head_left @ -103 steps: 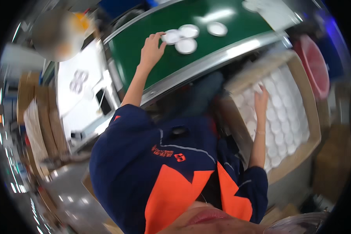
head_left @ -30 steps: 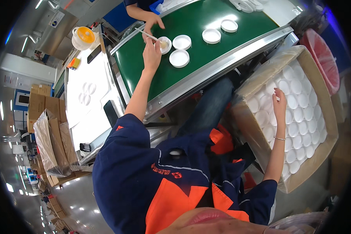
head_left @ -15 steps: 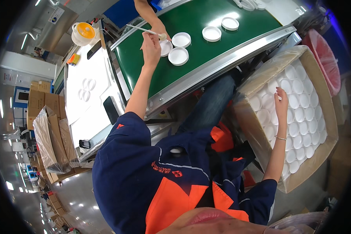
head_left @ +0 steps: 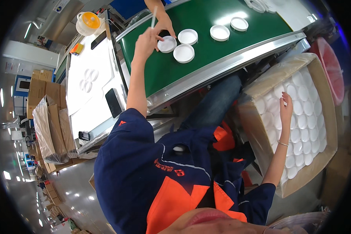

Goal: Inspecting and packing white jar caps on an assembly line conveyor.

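Observation:
My left hand (head_left: 146, 39) reaches up onto a green conveyor belt (head_left: 206, 58), fingers spread, fingertips at the left edge of a white round lid (head_left: 167, 44). Another person's hand (head_left: 163, 21) holding a thin white stick (head_left: 154, 15) rests at the same lid from above. More white lids (head_left: 183, 53) lie on the belt to the right. My right hand (head_left: 286, 109) lies flat, fingers apart, on rows of white lids (head_left: 304, 121) packed in an open cardboard box (head_left: 261, 87).
A white table (head_left: 89, 85) with a black phone (head_left: 114, 102) stands left of the belt, a white and orange jug (head_left: 87, 21) at its far end. Stacked cartons (head_left: 46, 113) stand further left. A red bin (head_left: 333, 70) sits behind the box.
The lids on the belt have drifted slightly right. The other person's hand has come down over the leftmost lid. My right hand stays on the box's lids.

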A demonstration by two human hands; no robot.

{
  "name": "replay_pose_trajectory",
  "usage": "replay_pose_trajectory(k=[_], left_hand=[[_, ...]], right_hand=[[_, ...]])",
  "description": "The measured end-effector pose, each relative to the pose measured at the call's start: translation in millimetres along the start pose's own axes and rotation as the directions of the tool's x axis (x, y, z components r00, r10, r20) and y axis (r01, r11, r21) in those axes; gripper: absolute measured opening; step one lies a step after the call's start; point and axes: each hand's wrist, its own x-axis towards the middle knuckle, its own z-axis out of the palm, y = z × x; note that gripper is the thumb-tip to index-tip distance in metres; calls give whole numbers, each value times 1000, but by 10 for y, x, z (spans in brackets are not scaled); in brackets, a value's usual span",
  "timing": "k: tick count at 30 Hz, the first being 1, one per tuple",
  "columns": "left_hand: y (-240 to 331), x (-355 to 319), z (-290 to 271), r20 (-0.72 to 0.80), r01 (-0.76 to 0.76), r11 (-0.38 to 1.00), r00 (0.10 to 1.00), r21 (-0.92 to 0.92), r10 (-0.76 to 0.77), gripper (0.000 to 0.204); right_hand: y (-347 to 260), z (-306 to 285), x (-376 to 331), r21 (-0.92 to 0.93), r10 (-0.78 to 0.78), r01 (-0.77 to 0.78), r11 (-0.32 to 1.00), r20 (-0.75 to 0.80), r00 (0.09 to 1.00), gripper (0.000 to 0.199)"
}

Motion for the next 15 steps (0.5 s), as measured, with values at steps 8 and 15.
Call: replay_pose_trajectory(k=[8, 15], left_hand=[[-186, -298, 161, 260, -141, 944, 964, 299, 61, 39], [-313, -343, 116, 231, -171, 957, 966, 235, 116, 35]], right_hand=[[-48, 20, 0, -4, 17, -17, 1000, 17, 1000, 30], [60, 12, 51, -16, -62, 62, 998, 6, 998, 30]])
